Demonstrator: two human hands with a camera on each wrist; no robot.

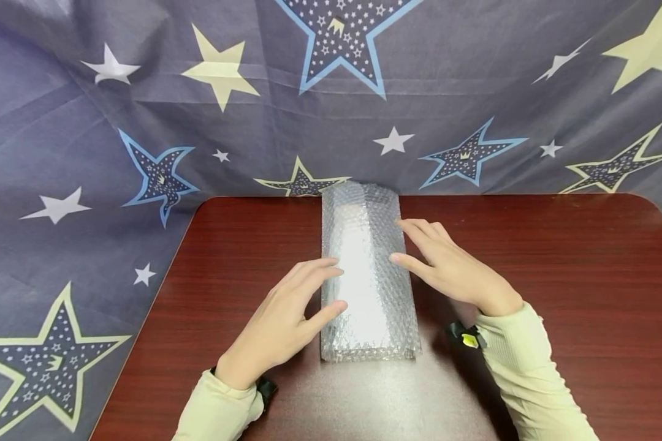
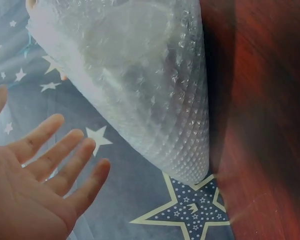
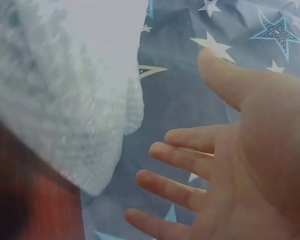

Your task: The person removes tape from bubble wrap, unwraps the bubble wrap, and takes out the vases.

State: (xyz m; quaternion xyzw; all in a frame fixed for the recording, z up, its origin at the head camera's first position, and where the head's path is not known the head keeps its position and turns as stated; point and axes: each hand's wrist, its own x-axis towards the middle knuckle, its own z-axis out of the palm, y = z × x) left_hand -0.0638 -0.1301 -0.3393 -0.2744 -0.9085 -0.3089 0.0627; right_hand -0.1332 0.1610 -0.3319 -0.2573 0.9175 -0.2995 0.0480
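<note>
A folded length of clear bubble wrap (image 1: 364,275) lies lengthwise on the dark red table, its far end reaching the back edge. Whether anything is inside it, I cannot tell. Over its left side is my left hand (image 1: 287,315), fingers extended and thumb apart. My right hand (image 1: 452,263) is beside the right edge, its fingertips close to the wrap. In the left wrist view the left palm (image 2: 35,200) faces the bubble wrap (image 2: 145,85) with a gap between. The right wrist view likewise shows the right hand (image 3: 230,170) spread and apart from the wrap (image 3: 75,100).
The wooden table (image 1: 557,257) has rounded back corners. Behind it and along the left hangs a grey cloth (image 1: 320,135) printed with stars. Each wrist wears a black strap, and a yellow piece (image 1: 470,340) shows on the right one.
</note>
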